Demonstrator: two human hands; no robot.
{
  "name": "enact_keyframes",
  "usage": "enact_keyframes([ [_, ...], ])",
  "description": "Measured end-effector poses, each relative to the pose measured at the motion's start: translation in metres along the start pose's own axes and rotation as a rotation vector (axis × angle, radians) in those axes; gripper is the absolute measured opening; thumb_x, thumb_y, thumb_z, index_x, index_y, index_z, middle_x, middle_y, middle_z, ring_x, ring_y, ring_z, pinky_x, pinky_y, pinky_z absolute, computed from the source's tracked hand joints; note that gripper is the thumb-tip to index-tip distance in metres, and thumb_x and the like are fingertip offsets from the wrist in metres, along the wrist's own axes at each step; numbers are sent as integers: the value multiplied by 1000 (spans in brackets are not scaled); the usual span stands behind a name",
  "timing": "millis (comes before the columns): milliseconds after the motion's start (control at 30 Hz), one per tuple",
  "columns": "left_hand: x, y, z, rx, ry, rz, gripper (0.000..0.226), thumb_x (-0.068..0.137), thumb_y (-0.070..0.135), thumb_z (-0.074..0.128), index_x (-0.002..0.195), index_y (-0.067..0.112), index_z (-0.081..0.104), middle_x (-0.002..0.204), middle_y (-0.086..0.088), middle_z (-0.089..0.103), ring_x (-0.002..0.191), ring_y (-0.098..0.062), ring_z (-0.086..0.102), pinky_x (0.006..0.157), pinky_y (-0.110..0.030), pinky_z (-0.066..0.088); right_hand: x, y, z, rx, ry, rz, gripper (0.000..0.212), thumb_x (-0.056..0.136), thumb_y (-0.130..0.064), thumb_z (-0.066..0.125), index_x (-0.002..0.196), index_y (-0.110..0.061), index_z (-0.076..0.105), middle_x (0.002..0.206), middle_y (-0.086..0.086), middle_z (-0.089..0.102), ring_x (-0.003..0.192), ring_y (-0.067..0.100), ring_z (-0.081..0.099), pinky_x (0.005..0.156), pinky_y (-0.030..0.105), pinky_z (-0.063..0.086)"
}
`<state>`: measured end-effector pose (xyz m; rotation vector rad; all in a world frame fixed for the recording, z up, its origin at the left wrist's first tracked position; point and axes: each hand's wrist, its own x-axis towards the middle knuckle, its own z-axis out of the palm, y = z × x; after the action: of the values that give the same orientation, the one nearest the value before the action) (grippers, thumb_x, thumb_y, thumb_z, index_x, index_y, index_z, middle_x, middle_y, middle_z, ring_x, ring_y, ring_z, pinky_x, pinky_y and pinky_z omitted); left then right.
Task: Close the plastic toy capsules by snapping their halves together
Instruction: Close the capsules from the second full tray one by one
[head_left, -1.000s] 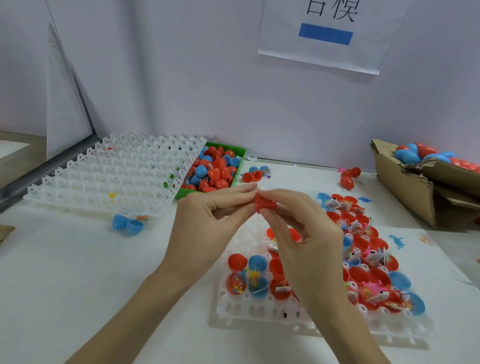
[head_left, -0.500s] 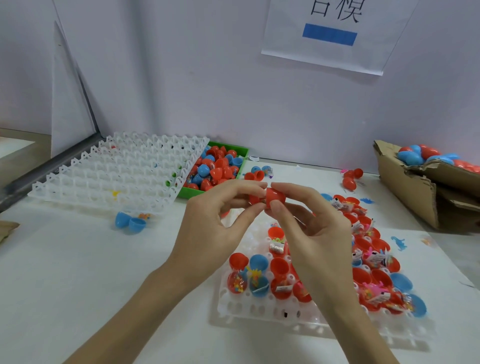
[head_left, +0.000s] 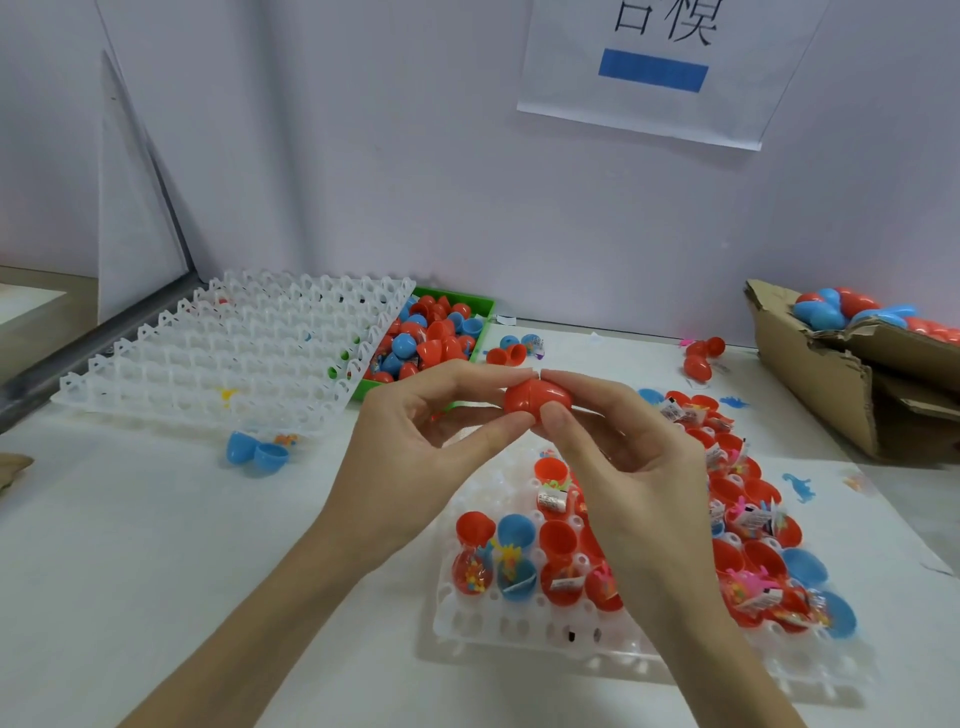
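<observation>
Head view looks down on a white table (head_left: 130, 571) where both hands meet above a clear plastic grid tray (head_left: 519, 631). That near tray holds rows of open red and blue capsule halves (head_left: 556, 538), many with small toys and printed slips inside. The left hand (head_left: 415, 457) and right hand (head_left: 639, 467) each pinch one end of a red capsule (head_left: 537, 397) between thumb and forefinger, their forefinger tips nearly touching over it; its two halves sit together with a seam visible at the middle (whether fully snapped, I cannot tell). Farther back on the left lies a second grid tray (head_left: 218, 353), mostly empty, with a few tiny coloured bits in its cells too small to identify. Beside it a green bin (head_left: 470, 303) is heaped with red and blue capsules. At the right edge, a torn cardboard box (head_left: 810, 389) holds more capsules and is cut off by the frame. An open blue capsule (head_left: 254, 452) lies loose on the table near the far tray. A paper sign (head_left: 660, 73) on the wall is cropped at the top.
</observation>
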<state>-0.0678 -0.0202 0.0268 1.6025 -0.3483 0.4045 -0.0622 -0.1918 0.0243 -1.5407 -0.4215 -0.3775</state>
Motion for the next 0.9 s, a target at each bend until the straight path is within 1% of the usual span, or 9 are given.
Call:
enact_keyframes([
  [133, -2, -1, 4, 54, 18, 77, 33, 85, 10, 81, 118, 12, 76, 112, 3, 78, 108, -19, 74, 92, -23, 58, -3, 2, 3, 59, 17, 8, 30, 93, -17, 69, 122, -23, 73, 110, -14, 77, 102, 8, 74, 83, 18, 59],
  [267, -8, -5, 12, 118, 100, 111, 33, 86, 9, 81, 119, 13, 77, 111, 8, 78, 105, -14, 75, 91, -21, 59, -5, -1, 7, 14, 14, -42, 32, 95, -13, 66, 121, -32, 69, 110, -20, 76, 102, 6, 74, 84, 19, 59],
  [367, -10, -4, 14, 159, 123, 124, 35, 85, 14, 81, 119, 18, 77, 111, 13, 77, 104, -9, 74, 90, -17, 57, -5, 0, 6, -6, 33, -26, 32, 95, -17, 66, 124, -29, 70, 110, -19, 76, 101, 7, 75, 84, 20, 59],
  [467, -9, -1, 14, 153, 144, 124, 34, 84, 18, 82, 118, 19, 77, 110, 14, 77, 104, -10, 74, 89, -16, 57, -8, 1, 7, -163, -17, -62, 39, 102, -9, 60, 138, -24, 63, 110, -23, 75, 96, 9, 75, 80, 21, 60],
  [533, -8, 0, 14, 106, 165, 87, 32, 83, 14, 84, 115, 17, 78, 107, 11, 79, 101, -14, 76, 88, -18, 58, -10, 2, 9, -326, -97, -117, 53, 100, 1, 57, 145, -27, 53, 117, -27, 69, 100, 1, 71, 79, 16, 57],
  [633, -9, 1, 18, -32, 161, -35, 26, 81, 13, 86, 106, 16, 80, 97, 5, 81, 95, -15, 77, 83, -18, 59, -10, 2, 13, -535, -101, -129, 55, 94, -11, 69, 146, -21, 52, 126, -13, 67, 112, -1, 65, 96, 22, 56],
  [733, -12, 1, 25, -88, 151, -112, 23, 78, 12, 88, 100, 15, 80, 92, 2, 81, 91, -15, 78, 81, -16, 58, -9, 2, 14, -666, 8, -183, 47, 89, -16, 75, 134, -11, 63, 121, -1, 71, 108, 8, 66, 97, 27, 56],
  [767, -14, 1, 27, -91, 157, -121, 23, 79, 11, 88, 100, 15, 80, 91, 2, 81, 91, -16, 78, 81, -17, 59, -9, 1, 14, -689, 20, -199, 43, 89, -14, 75, 131, -9, 65, 118, 1, 72, 105, 9, 66, 96, 24, 56],
  [900, -17, 0, 31, -87, 216, -122, 23, 79, 12, 88, 99, 14, 79, 89, 0, 80, 89, -19, 78, 80, -19, 60, -9, 2, 12, -705, -6, -229, 44, 89, -7, 74, 132, -9, 64, 114, 0, 72, 99, 5, 62, 93, 2, 41],
])
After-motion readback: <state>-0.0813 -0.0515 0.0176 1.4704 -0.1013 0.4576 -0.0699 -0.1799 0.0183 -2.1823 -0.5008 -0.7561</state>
